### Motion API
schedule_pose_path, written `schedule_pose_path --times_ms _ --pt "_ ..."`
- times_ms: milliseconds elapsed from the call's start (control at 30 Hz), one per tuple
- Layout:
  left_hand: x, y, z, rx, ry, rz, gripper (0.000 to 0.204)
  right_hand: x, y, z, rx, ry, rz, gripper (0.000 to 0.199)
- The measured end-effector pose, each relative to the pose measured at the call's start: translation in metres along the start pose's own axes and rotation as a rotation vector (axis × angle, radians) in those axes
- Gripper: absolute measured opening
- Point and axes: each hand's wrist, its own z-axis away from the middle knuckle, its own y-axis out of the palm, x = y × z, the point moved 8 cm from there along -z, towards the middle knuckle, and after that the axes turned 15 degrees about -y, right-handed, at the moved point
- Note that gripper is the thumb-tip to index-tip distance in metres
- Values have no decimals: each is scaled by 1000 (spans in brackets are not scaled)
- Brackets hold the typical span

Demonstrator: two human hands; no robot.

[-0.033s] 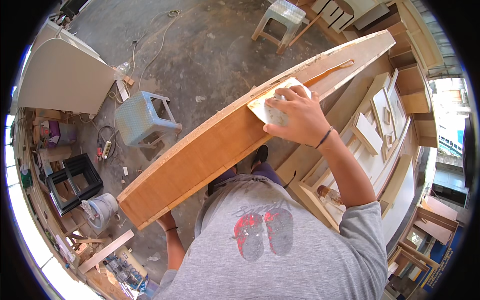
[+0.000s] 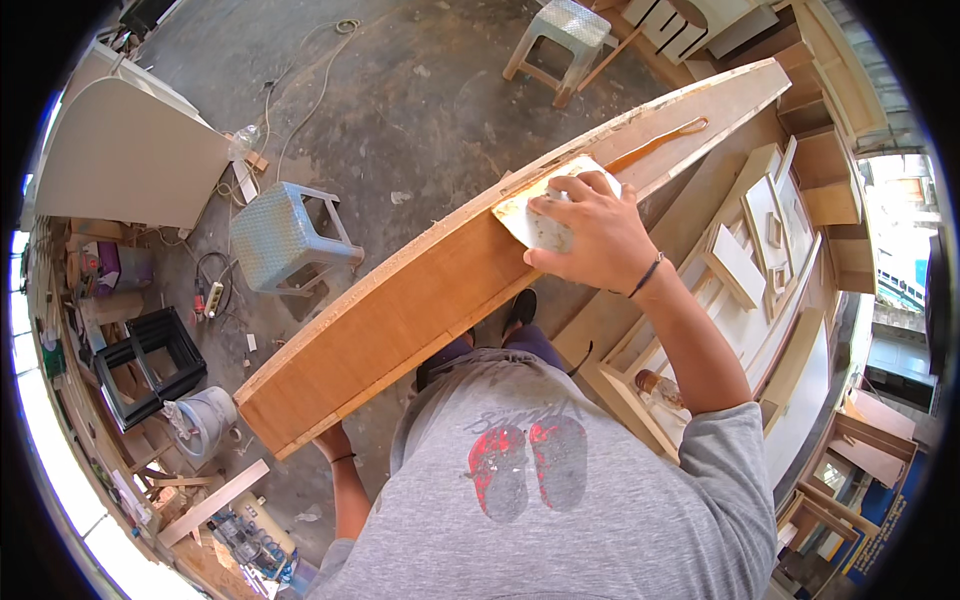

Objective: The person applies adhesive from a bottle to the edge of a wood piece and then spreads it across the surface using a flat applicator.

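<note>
A long wooden panel (image 2: 400, 325) with a curved far edge slants across in front of me, from lower left to upper right. My right hand (image 2: 603, 228) is closed on a white, flat spreader (image 2: 537, 218), pressing it against the panel's brown face. Beyond the spreader, toward the upper right, runs an amber streak of glue-like liquid (image 2: 655, 150) on the paler surface. Left of the spreader the face looks darker and evenly coated. My left hand (image 2: 331, 440) reaches under the panel's lower-left end; its fingers are hidden behind the wood.
A bluish plastic stool (image 2: 272, 240) stands beyond the panel, another stool (image 2: 570, 40) farther off. Wooden frames (image 2: 740, 270) and a bottle (image 2: 660, 390) lie at the right. A white bucket (image 2: 203, 422) and black frame (image 2: 150, 367) are at left; cables (image 2: 325, 75) cross the floor.
My right hand and the spreader have shifted very slightly left along the panel. My left hand stays in place.
</note>
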Motion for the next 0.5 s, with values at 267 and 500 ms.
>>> schedule_pose_path --times_ms 267,500 --pt "-38 -9 14 -41 -12 111 50 14 -1 32 157 21 -40 56" --pt "17 -1 -10 -38 32 219 50 7 -1 78 341 44 -30 53"
